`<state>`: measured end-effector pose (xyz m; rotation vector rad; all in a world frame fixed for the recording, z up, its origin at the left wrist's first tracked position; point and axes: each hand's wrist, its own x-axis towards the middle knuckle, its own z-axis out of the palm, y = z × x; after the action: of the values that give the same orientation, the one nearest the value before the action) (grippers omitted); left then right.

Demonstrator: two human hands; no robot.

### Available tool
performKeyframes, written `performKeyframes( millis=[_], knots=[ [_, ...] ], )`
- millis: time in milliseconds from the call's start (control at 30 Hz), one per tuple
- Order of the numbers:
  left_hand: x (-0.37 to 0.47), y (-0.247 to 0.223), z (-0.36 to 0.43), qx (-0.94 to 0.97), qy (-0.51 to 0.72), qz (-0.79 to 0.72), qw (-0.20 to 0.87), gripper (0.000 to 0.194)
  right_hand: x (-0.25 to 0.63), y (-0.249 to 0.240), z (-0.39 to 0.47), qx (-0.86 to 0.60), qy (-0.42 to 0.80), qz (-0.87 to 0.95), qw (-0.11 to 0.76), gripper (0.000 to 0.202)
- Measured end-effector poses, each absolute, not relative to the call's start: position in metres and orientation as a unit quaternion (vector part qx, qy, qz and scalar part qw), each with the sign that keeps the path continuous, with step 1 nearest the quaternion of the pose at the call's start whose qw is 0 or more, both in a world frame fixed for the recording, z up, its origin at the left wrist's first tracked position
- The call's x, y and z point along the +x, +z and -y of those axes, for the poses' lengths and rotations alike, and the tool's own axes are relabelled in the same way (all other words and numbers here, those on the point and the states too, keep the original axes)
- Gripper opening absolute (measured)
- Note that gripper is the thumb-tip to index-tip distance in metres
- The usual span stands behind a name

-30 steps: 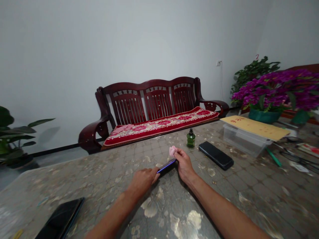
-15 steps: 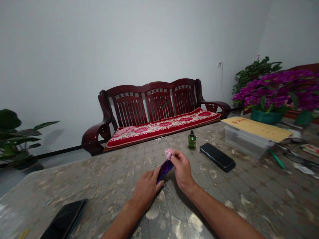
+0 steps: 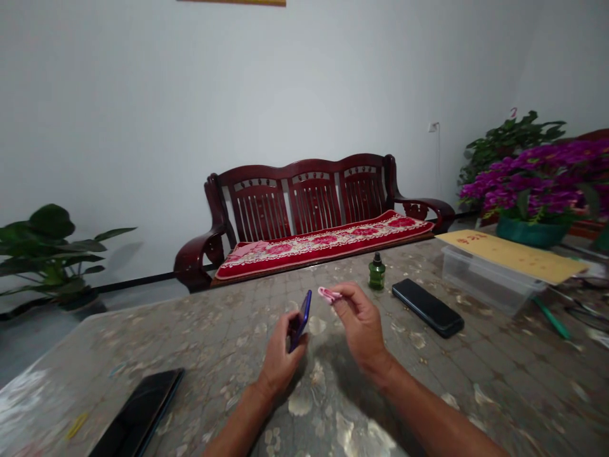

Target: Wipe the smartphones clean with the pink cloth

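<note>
Purple phone (image 3: 301,319) edge-on, screen unseen.

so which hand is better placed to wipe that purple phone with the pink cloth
Right. The right hand already pinches the pink cloth beside the purple phone, which the left hand holds up on edge.

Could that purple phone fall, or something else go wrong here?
Maybe. The left hand grips only the lower end of the slim purple phone, which stands nearly on edge above the patterned stone-look table, so it could slip and hit the hard top. The right hand pinches the small pink cloth by its fingertips alone, so that might drop. The little green glass bottle stands just beyond the right hand, and a wide sweep could tip it.
</note>
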<state>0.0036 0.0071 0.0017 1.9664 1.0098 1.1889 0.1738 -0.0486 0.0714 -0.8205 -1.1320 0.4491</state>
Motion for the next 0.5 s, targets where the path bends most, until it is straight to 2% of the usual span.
performKeyframes(
  millis=[167, 333, 500],
  knots=[
    [0.002, 0.019, 0.000, 0.757, 0.476, -0.338, 0.292, 0.037, 0.180, 0.085, 0.059, -0.354, 0.022, 0.662, 0.660, 0.018],
    [0.005, 0.016, 0.010, 0.759, 0.479, -0.335, 0.287, 0.036, 0.173, 0.087, 0.070, -0.303, -0.080, 0.740, 0.596, 0.031],
    [0.003, 0.007, 0.012, 0.766, 0.471, -0.336, 0.282, 0.037, 0.183, 0.084, 0.060, -0.354, -0.140, 0.743, 0.550, 0.030]
  ],
)
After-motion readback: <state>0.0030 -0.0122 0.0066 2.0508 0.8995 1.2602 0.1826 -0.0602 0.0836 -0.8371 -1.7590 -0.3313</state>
